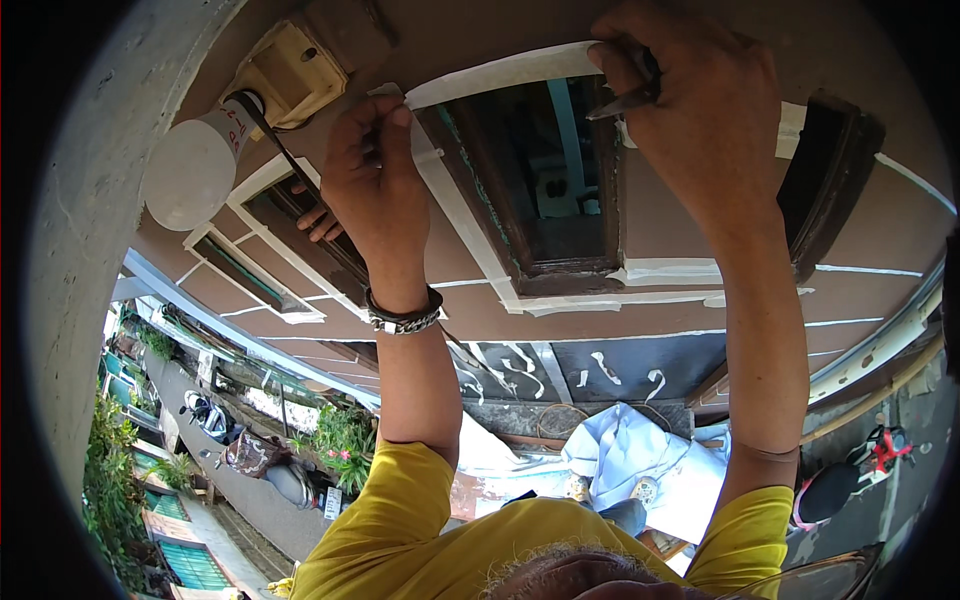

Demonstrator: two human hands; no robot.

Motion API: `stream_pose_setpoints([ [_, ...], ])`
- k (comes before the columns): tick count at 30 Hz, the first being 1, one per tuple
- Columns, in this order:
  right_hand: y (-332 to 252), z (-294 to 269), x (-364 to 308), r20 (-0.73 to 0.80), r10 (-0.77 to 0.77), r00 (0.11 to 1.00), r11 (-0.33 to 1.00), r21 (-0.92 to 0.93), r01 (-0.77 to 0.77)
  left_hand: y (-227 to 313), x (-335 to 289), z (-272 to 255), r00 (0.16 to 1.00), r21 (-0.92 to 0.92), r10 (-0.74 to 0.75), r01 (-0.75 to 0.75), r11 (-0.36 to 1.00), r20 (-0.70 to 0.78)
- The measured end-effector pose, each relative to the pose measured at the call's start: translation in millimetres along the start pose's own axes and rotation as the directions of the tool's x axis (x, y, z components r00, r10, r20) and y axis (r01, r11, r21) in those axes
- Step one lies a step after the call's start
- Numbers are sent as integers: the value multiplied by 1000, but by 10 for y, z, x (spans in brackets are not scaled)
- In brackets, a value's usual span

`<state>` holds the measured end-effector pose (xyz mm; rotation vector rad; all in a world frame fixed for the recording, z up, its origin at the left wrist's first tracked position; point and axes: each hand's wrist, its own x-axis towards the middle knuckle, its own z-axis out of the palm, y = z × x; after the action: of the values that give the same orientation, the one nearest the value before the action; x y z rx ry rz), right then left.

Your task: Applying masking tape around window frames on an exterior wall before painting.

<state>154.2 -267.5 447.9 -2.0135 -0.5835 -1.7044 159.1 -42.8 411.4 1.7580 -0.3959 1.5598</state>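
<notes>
A strip of white masking tape [505,72] is stretched across the brown wall along the top of a dark wooden window frame [570,272]. My left hand [375,170] pinches the strip's left end between thumb and fingers, beside the frame's upper left corner. At its other end my right hand [690,115] is closed around a dark, pointed blade [625,103], whose tip points left over the glass. Whether those fingers also hold the tape is hidden. More tape [460,205] runs down the frame's left side and beneath it.
A white bucket [190,175] hangs beside a cream box [290,75] at upper left. Another person's fingers [318,218] show at a taped window. Far below lie a pale blue sheet [625,445], a motorcycle [285,480] on the lane and plants [345,445].
</notes>
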Motion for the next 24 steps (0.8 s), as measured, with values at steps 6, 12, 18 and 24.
stream_pose_setpoints([
  [6,-93,-59,36,-25,-51,998,999,-7,51,-13,5,6,999,-33,20,-22,999,-47],
  [12,40,124,12,-131,-144,981,989,-62,137,-17,36,29,999,-91,4,-8,996,-48],
  [18,37,141,10,-113,-117,987,990,-85,108,-45,40,56,995,-95,2,-11,995,-98],
  [24,-55,-38,37,-3,-89,996,987,-131,88,-31,12,57,993,-108,2,-15,994,-118],
])
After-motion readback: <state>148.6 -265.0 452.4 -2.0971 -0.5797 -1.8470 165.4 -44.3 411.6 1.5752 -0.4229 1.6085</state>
